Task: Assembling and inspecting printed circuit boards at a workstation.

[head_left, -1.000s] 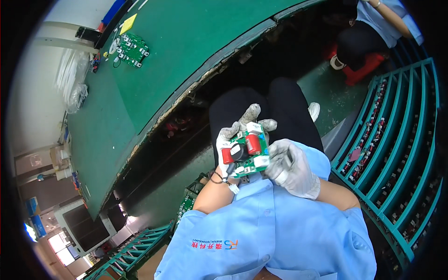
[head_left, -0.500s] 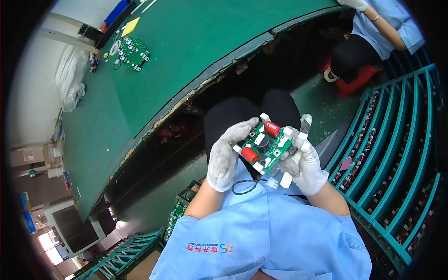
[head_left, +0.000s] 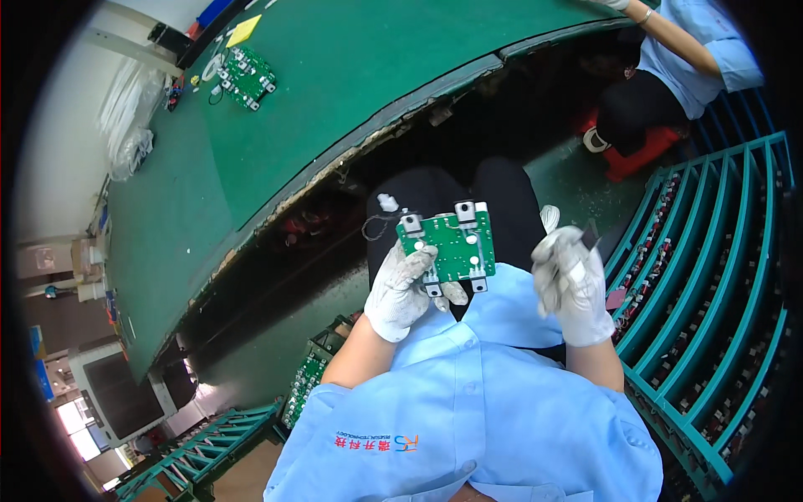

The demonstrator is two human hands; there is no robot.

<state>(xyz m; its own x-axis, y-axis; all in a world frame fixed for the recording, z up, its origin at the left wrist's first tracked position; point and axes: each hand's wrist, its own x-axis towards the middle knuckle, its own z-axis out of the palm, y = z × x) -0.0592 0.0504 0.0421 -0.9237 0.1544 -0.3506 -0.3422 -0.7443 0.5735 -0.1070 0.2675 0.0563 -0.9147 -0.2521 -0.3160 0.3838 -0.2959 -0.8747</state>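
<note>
Fingers (head_left: 454, 294) of the left hand (head_left: 393, 294), in a pale, smudged glove, are closed on the lower left edge of a green circuit board (head_left: 447, 251): the thumb lies over its face and other fingertips come out below the bottom edge. The circuit board is held up in front of dark trousers (head_left: 431, 188), a flat face turned to the camera. Dark brackets (head_left: 412, 226) sit near its corners, two along the upper edge and two along the lower, and white blobs (head_left: 472, 239) dot the green surface. From its upper left side a thin dark cable (head_left: 363, 227) curves out in a loop, with a white connector (head_left: 387, 202) just above.

The right hand (head_left: 575, 286), gloved alike, is raised to the right of the circuit board, apart from it. Its fingers are curled in; a small dark piece (head_left: 590, 234) shows at their tips, too blurred to name, and whether they grip it I cannot tell. A white shoe (head_left: 549, 217) shows just behind that hand.

Ahead stretches a green table (head_left: 360, 79) with a worn edge; far to the left on it lie another board (head_left: 247, 78) and a yellow slip (head_left: 243, 31), with a clear plastic bag (head_left: 134, 155) farther left. At the upper right a co-worker (head_left: 690, 54) in a light blue shirt sits on a red stool (head_left: 627, 167), one gloved hand (head_left: 615, 3) at the table. A teal rack (head_left: 661, 386) with rows of small parts (head_left: 665, 251) stands on the right, and a tray of boards (head_left: 305, 381) is low on the left.
</note>
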